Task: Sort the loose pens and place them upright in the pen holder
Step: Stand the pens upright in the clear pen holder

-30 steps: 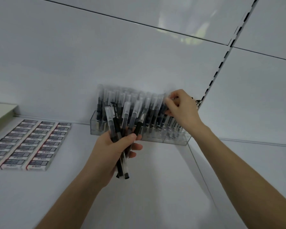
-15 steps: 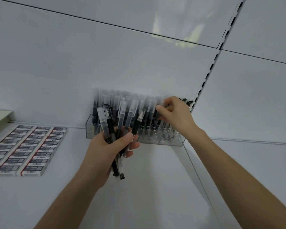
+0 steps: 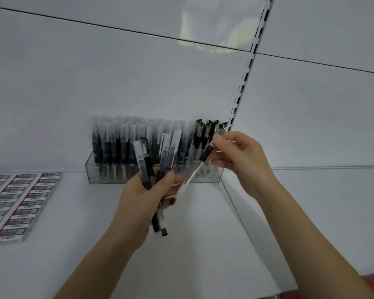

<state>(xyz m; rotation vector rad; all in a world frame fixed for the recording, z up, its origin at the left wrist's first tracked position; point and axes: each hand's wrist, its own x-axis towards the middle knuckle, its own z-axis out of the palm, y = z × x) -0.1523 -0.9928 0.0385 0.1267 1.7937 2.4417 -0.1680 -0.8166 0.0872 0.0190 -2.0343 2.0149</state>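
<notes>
Pulling one pen clear of the rest looks like the step in hand. The right hand (image 3: 244,162) pinches a single pen (image 3: 194,173) at its upper end. It has a clear barrel with a black band high up and slants down-left across the left hand's fingertips. Can't tell if its lower end has cleared them.

The left hand (image 3: 143,199) is closed round the bundle (image 3: 148,169), fanned out, caps up, just in front of the pen holder (image 3: 108,176).

To do it well:
- Draw the single pen along its own axis so it doesn't drag its neighbours out of the fan.
- The left grip needs to stay firm. The fan is loose and a pen could slip out the bottom.
- Match type: the black-clip pens (image 3: 200,130) stand at the holder's right end and the frosted-cap pens (image 3: 117,137) fill the left and middle. The single pen probably goes right, but its cap is hidden by the fingers.
- Turn it upright over a gap before lowering it. The holder is packed, so a slanted entry would likely jam.

Counts:
- 1 holder, at the far edge of the shelf (image 3: 203,234) against the back panel.
- 1 pen in the right hand.
- About 4 in the bundle. They overlap, so it could be 5.
- Roughly 5–6 black-clip pens.
- Frosted-cap pens are too blurred to count.
- Eraser packs (image 3: 22,201) at left: 3 columns visible, cut off by the frame edge.
</notes>
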